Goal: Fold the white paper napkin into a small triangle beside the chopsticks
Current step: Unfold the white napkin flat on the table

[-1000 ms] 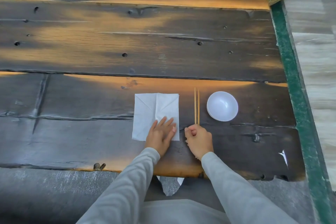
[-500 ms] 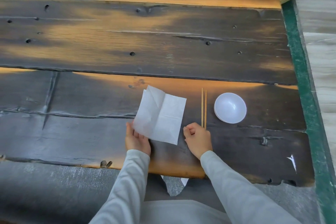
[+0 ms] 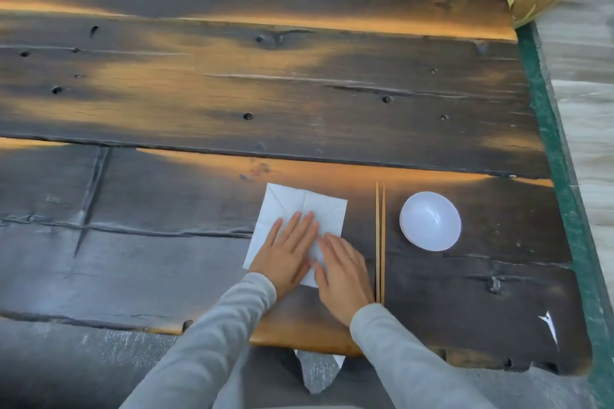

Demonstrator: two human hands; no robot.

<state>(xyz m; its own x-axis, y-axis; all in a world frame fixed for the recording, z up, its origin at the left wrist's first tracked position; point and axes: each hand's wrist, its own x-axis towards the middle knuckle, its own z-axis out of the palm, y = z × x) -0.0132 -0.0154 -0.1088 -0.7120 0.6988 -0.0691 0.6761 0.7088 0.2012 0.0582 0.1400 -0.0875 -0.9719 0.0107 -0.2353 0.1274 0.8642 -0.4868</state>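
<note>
Bench (image 3: 299, 83): dark, worn planks with gaps, knots and nail holes; rough grain likely to snag thin paper dragged across it.
Napkin (image 3: 299, 206): white, lying flat near the bench's 6 o'clock edge, at 9 o'clock of the chopsticks and apart from them; old creases fanning from the far edge, no triangle yet. Risk: new fold following a stale crease and coming out crooked.
Left hand (image 3: 285, 252): flat, fingers spread, palm down on the near half of the napkin; grip wide, nothing pinched. Risk: sheet sliding toward 9 o'clock if pressed while moving.
Right hand (image 3: 344, 271): flat and open, fingers on the napkin's near right corner, outer edge just beside the chopsticks; grip wide, holding nothing. Risk: wrist or sleeve nudging the sticks out of line.
Bowl (image 3: 430, 221): white, empty, at 3 o'clock of the chopsticks, well apart from both hands; little danger here.
Chopsticks (image 3: 380, 242): pair lying parallel, pointing to 12 o'clock. Risk: rolling toward the bowl if bumped, leaving the finished triangle no longer beside them.
</note>
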